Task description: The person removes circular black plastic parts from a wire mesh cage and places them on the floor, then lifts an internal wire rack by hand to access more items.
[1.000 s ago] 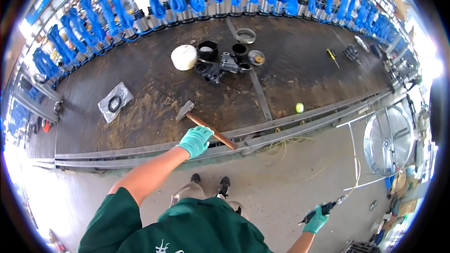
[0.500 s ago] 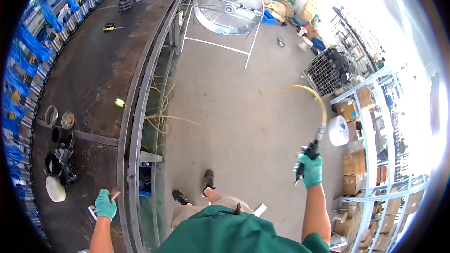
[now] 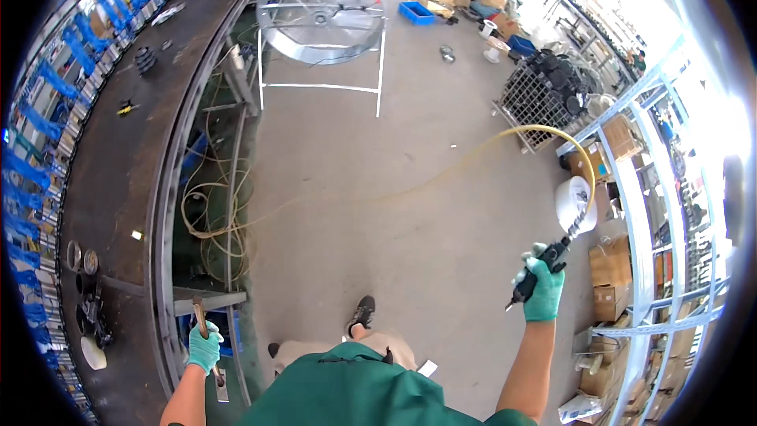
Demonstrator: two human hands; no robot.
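Two gloved hands [image 3: 205, 349] [image 3: 544, 292], wooden handle [image 3: 200, 317], elongated tool [image 3: 557, 255]

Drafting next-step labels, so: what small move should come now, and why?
Probably set the wooden-handled hammer down on the workbench. The left hand grips it near the bench's edge, while the right hand holds a black tool on a yellow hose. Both hands are occupied, so freeing the left would likely make the tool easier to manage.

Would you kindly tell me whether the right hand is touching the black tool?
Touching: the head view shows the right hand, gloved in green, wrapped around the black tool.
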